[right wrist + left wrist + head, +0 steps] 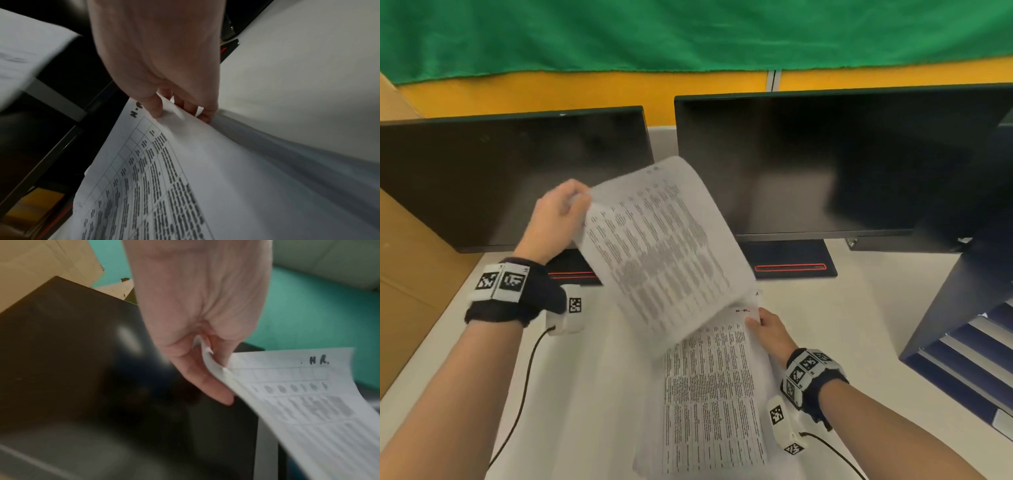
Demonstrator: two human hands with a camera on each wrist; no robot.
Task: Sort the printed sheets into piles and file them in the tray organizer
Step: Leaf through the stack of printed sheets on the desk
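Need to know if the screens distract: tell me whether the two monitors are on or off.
Off, as far as shown: the left monitor and right monitor both show plain dark screens with only faint reflections.

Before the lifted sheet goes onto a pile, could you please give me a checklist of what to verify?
1. Left hand pinches the lifted sheet by its corner: ok.
2. Label readable: "HR." handwritten at its top in the left wrist view: ok.
3. Right hand grips the stack of sheets at its corner: ok.
4. Only one sheet lifted: cannot tell.
5. Tray organizer at the desk's right, shelves facing the person: ok.
6. Which tray suits HR: cannot tell.
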